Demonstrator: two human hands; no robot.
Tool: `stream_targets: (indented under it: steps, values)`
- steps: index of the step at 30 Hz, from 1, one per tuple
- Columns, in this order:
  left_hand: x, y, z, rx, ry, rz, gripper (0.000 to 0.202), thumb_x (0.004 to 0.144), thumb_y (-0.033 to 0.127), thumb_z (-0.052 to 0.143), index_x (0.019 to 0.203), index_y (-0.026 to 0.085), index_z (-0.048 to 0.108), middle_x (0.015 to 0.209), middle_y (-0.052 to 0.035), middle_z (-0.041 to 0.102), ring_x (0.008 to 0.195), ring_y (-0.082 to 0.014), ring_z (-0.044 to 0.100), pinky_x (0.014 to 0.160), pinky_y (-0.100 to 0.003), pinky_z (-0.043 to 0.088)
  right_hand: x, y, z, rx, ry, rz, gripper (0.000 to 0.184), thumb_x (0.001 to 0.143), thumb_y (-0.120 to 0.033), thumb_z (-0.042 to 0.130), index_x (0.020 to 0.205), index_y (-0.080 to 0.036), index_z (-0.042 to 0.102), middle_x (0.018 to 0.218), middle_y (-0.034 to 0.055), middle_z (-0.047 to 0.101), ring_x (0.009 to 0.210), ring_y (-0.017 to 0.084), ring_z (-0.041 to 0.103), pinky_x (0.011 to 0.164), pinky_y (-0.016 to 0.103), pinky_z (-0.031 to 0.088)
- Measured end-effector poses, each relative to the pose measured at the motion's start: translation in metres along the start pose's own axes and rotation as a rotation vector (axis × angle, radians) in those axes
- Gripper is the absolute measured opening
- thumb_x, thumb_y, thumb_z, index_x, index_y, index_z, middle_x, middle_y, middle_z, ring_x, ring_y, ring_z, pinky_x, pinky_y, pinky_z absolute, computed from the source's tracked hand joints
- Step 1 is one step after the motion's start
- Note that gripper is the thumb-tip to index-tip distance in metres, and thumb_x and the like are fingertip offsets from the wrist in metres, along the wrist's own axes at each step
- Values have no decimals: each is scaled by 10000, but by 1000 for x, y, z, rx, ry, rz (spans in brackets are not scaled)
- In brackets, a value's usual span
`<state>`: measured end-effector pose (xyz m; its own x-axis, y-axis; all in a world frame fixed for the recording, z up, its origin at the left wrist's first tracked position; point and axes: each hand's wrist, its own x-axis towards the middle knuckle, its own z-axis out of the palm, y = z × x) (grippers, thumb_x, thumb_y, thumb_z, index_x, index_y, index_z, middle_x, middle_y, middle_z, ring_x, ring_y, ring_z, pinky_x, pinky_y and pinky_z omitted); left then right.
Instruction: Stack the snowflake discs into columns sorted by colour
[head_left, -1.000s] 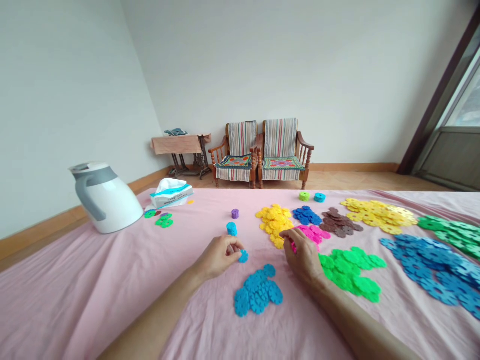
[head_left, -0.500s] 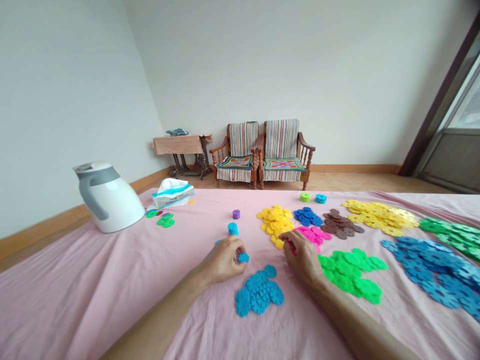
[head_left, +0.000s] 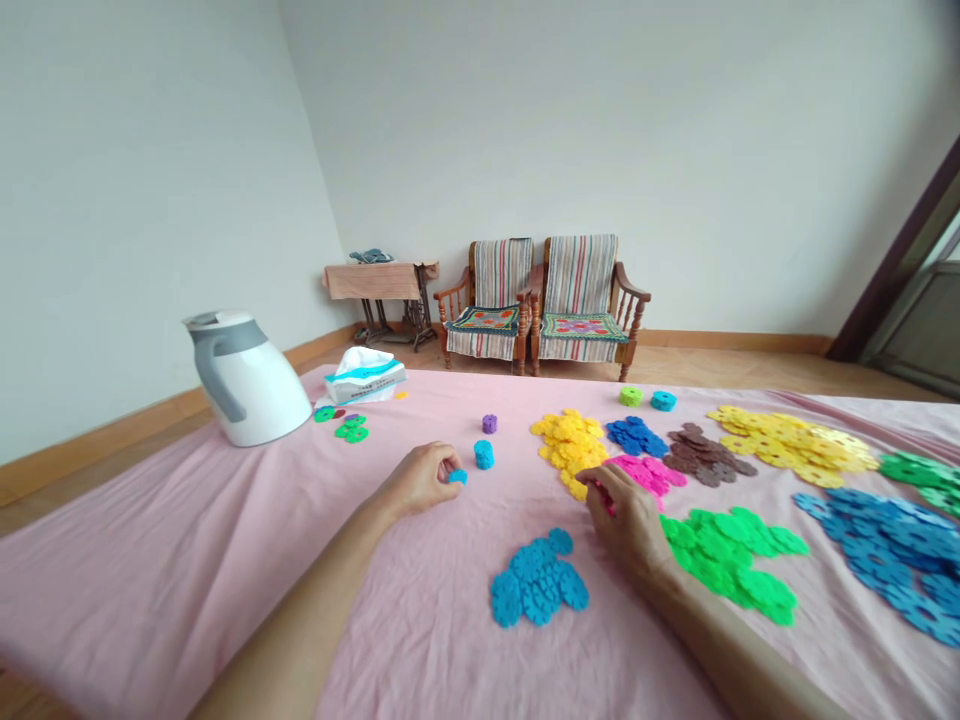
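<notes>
Near the middle of the pink cloth, my left hand (head_left: 426, 480) pinches a small blue snowflake disc (head_left: 458, 478) between thumb and fingers. A short stack of blue discs (head_left: 484, 455) stands just to its right. Behind that is a small purple stack (head_left: 490, 424). A loose pile of blue discs (head_left: 536, 580) lies between my forearms. My right hand (head_left: 619, 510) is curled beside the pink disc pile (head_left: 651, 478) and the yellow disc pile (head_left: 570, 447). Some pink shows under its fingers, but I cannot tell whether it is gripped.
Bright green discs (head_left: 735, 555), brown discs (head_left: 705, 455) and dark blue discs (head_left: 634, 436) lie to the right. A light green stack (head_left: 630, 397) and another blue stack (head_left: 663, 401) stand farther back. A white jug (head_left: 259, 390) and a tissue box (head_left: 365, 378) are at left.
My left hand has moved left and away from me, past the front of the blue stack, still pinching blue. My right hand stays by the pink pile. The view has turned slightly left.
</notes>
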<state>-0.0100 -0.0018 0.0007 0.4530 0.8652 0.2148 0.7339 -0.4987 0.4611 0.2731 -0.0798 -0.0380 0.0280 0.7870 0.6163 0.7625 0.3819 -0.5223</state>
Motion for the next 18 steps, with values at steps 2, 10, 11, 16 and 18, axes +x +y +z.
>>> stream_targets:
  steps: [2,10,11,16,18]
  values:
    - [-1,0,3,0,-2,-12,136,611,144,597,739,172,630,723,17,569,599,-116,522,568,-205,398,0,0,-1,4,3,-3,236,804,-171,400,832,-173,634,787,59,642,697,163,599,615,267,455]
    - [-1,-4,7,-11,-5,-48,161,601,115,596,748,171,626,741,14,542,621,-117,524,606,-214,417,-2,-1,-2,0,-34,-22,227,819,-167,394,852,-178,618,793,54,629,706,154,593,621,255,460]
    - [-1,-5,7,-13,-4,-51,173,599,107,594,757,169,626,749,12,541,624,-116,525,615,-217,422,-2,-2,-2,3,-39,-24,226,825,-168,392,857,-179,616,797,53,628,712,154,593,625,254,461]
    - [-3,-5,8,-22,7,-76,214,603,93,586,798,173,622,771,11,540,653,-120,533,643,-223,436,-3,-4,-3,18,-46,-33,228,827,-172,399,870,-192,621,807,56,630,720,158,598,624,257,469]
    - [-3,-5,8,-26,10,-82,220,598,87,585,797,174,621,770,12,539,655,-121,531,649,-225,438,-3,-3,-2,23,-49,-42,227,826,-173,403,866,-194,625,813,59,633,724,160,601,630,260,475]
